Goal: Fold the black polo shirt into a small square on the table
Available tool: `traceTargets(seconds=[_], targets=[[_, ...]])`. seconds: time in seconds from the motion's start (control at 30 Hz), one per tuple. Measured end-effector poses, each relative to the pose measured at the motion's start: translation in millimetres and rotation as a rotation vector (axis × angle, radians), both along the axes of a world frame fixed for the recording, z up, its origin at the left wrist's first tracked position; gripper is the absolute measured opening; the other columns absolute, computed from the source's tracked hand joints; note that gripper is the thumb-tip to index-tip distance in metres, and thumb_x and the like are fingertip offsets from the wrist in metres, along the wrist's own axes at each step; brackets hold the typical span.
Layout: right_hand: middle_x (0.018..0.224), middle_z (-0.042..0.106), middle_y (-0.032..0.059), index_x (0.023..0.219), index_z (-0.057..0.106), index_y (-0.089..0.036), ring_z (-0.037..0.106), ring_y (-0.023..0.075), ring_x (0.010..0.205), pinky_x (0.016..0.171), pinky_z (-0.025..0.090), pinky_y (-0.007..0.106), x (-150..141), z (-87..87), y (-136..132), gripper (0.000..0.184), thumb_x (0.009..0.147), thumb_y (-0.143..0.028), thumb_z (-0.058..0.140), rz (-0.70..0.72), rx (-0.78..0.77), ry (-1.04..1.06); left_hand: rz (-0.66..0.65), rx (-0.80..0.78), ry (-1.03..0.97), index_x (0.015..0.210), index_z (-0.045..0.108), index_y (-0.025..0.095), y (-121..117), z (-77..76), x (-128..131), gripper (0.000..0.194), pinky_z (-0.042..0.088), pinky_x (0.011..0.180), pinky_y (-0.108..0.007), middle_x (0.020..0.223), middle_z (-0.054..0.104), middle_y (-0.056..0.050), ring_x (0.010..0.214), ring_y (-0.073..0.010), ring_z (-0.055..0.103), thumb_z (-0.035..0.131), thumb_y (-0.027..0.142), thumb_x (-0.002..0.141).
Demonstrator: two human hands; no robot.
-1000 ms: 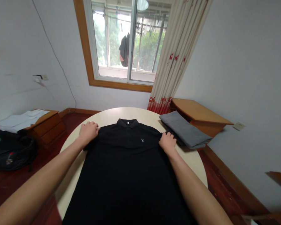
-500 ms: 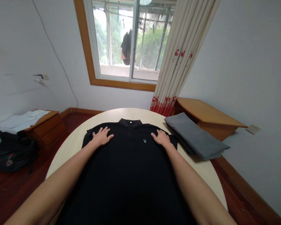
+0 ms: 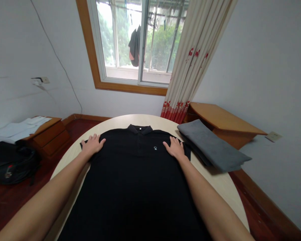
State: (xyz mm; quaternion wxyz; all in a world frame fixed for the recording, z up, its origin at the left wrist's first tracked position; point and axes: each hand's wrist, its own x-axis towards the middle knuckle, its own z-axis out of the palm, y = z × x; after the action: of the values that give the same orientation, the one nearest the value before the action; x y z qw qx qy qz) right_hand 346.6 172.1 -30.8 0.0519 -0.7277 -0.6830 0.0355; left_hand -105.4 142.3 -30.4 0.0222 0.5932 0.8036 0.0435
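A black polo shirt (image 3: 137, 174) lies face up on a round pale table (image 3: 225, 187), collar pointing away from me, a small white logo on its chest. My left hand (image 3: 91, 145) rests flat with fingers spread on the shirt's left shoulder and sleeve. On the right shoulder my right hand (image 3: 175, 148) lies flat too, fingers stretched out. Neither hand holds anything.
A folded grey garment (image 3: 212, 145) lies on the table's right side, beside the shirt. Behind it stands a wooden side table (image 3: 223, 122). A low wooden cabinet (image 3: 48, 132) with white cloth and a black bag (image 3: 11, 162) sit at the left. Window and curtain are ahead.
Both hands went from closed on the shirt's shoulders to lying flat. Since half a second ago the left hand has slid outward to the left sleeve; the right has barely moved.
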Motion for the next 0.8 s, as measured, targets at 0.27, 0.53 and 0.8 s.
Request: traceTargets(seconds=[0.27,0.53,0.8], targets=[[0.159,0.035,0.0161,0.152,0.04,-0.011,0.027,0.0312,0.148,0.12,0.017,0.052,-3,6.5,-32,0.065,0.101,-0.052,0.032,-0.028,0.029,-0.06,-0.236,0.043,0.012,0.149,0.047,0.022,-33,3.5,34,0.063,0.018,0.115,-0.07,0.163,0.03,-0.011,0.149,-0.0376,0.025,0.027,0.055,0.099],[0.163,0.027,0.015,0.155,0.036,-0.015,0.024,0.0368,0.149,0.117,0.023,0.057,4,11.5,-33,0.071,0.1,-0.059,0.031,-0.084,-0.069,-0.034,-0.165,-0.095,-0.042,0.153,0.042,0.028,-26,1.1,41,0.071,0.022,0.106,-0.079,0.164,0.026,-0.013,0.147,-0.0491,0.022,0.037,0.065,0.092],[0.167,0.018,0.0076,0.158,0.029,-0.025,0.011,0.0329,0.153,0.119,0.012,0.06,-75,8.8,8,0.071,0.099,-0.064,0.027,0.209,-0.061,0.077,-0.397,-0.023,-0.117,0.156,0.034,0.03,17,3.1,124,0.069,0.012,0.111,-0.077,0.167,0.018,-0.005,0.153,-0.0401,0.011,0.025,0.064,0.097]])
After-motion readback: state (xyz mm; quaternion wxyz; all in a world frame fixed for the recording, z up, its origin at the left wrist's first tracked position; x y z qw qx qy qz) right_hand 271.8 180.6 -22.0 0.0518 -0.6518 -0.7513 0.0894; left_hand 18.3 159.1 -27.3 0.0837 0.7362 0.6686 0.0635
